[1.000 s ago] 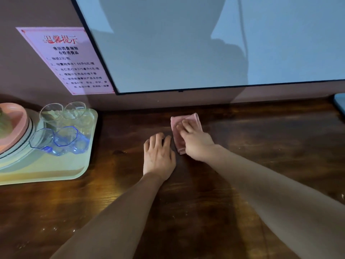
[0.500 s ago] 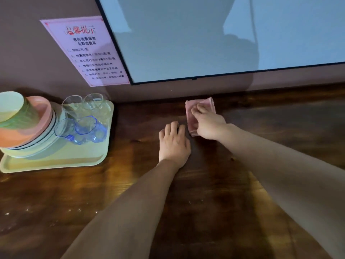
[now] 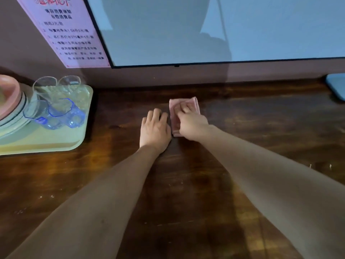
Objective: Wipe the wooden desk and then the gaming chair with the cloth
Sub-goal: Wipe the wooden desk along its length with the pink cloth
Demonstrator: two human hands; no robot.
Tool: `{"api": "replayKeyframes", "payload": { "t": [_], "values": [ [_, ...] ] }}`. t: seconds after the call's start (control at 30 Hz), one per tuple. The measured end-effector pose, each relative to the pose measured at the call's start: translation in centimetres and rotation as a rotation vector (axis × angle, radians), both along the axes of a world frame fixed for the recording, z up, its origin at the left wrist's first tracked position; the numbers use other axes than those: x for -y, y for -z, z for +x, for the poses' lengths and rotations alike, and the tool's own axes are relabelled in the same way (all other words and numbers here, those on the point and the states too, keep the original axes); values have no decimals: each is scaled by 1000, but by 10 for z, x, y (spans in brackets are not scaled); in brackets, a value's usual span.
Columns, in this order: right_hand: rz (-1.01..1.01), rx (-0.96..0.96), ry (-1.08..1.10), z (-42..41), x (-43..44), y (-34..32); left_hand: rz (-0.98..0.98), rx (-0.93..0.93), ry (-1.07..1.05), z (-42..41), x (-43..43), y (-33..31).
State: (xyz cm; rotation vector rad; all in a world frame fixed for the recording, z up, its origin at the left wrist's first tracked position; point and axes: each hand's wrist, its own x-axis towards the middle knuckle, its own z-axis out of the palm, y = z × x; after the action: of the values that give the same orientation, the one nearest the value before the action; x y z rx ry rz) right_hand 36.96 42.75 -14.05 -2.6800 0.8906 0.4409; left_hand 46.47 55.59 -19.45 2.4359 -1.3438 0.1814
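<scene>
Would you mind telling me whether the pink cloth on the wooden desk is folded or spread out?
Folded: the pink cloth is a compact rectangle with layered edges, pressed beneath the right hand.

A: Where does the head camera sit?
B: Above the near side of the wooden desk [image 3: 242, 113], close in, looking forward and down across its top.
A: How far does it see?
B: To the wall [image 3: 28, 58] behind the desk's far edge, where the lower part of a screen [image 3: 224, 30] shows. It's the only view.
</scene>
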Motion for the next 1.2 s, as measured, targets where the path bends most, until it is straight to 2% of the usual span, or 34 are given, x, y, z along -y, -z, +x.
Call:
{"api": "replayKeyframes", "payload": {
  "t": [0.17,0.43,0.53,0.83,0.97,1.07,1.2],
  "values": [
    [7,49,22,-18,-10,4,70,21,26,-3,0,-3],
    [-16,-46,-76,-93,-75,2,381,-171,1,-37,-23,-26],
    [9,-43,-62,-95,-72,1,449,-161,28,-45,-31,-29],
    [-22,25,-22,-67,-57,-1,557,-110,56,-51,-35,-34],
    [-77,-38,-92,-89,-79,5,560,-64,41,-51,-34,-51],
    [-137,18,-109,-126,-111,11,507,-39,53,-69,-53,-59],
    [-120,18,-130,-150,-125,17,462,-111,84,-97,-84,-54]
  ]
}}
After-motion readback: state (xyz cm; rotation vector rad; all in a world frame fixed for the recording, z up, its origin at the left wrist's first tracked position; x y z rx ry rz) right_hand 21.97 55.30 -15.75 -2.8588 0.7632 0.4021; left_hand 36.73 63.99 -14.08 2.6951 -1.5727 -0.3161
